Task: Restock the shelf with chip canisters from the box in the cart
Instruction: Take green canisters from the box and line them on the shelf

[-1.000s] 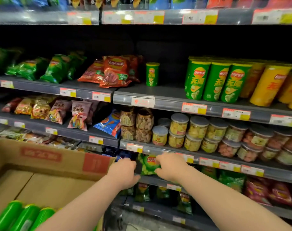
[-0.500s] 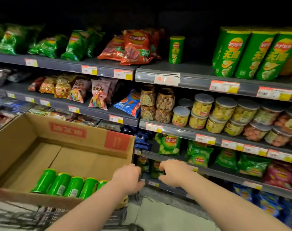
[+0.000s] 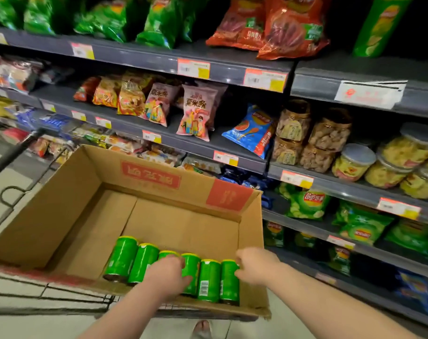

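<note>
1. An open cardboard box (image 3: 68, 216) sits in a wire cart (image 3: 49, 297), with its far wall close to the shelf fronts and its right wall (image 3: 253, 241) running along the aisle side.
2. Six green chip canisters (image 3: 209, 280) lie on their sides in a row against the near wall of the box, touching one another, at the right end of the floor; the rest of the box floor (most of it, to the left and the far side) is bare cardboard.
3. The left hand (image 3: 169, 275) lies palm-down over the third and fourth canisters, fingers curled over them; whether it grips them I cannot tell.
4. The right hand (image 3: 253, 266) is at the right wall, fingers bent, touching the side of the last canister, not closed around it.
5. On the upper shelf (image 3: 355, 77), one tall green canister (image 3: 377, 25) stands upright beside the red chip bags (image 3: 288, 23), with dark open shelf around it.
</note>
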Available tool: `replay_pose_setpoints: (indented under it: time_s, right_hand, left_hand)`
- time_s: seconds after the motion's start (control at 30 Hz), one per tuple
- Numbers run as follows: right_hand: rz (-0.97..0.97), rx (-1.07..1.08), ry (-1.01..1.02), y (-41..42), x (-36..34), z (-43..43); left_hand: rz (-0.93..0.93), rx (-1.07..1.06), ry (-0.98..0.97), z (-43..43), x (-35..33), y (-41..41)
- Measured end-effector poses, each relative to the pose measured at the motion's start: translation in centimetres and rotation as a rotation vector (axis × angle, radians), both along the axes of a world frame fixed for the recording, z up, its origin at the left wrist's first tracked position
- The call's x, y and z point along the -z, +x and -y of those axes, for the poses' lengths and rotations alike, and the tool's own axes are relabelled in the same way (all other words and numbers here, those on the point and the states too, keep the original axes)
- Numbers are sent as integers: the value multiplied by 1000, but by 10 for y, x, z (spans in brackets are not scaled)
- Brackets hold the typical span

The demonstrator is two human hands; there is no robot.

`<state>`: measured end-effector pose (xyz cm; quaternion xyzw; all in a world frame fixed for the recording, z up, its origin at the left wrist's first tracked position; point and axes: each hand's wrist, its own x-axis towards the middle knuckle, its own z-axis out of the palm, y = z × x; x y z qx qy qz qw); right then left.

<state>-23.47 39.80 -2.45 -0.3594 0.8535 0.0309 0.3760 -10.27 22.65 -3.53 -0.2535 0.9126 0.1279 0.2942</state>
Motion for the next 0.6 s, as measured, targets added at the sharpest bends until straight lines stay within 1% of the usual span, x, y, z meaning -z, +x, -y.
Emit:
replay_pose_setpoints:
  time_s: [0.27,0.47,0.6]
  right_hand:
    - [145,164,78,-1,64,54]
    - [232,214,130,4,108,65]
    - [261,270,135,3,134,74]
  left_hand:
    - [87,63,71,63,40,-17]
    - [156,181,128,74,78,-38]
    - [193,269,113,73,99,-55]
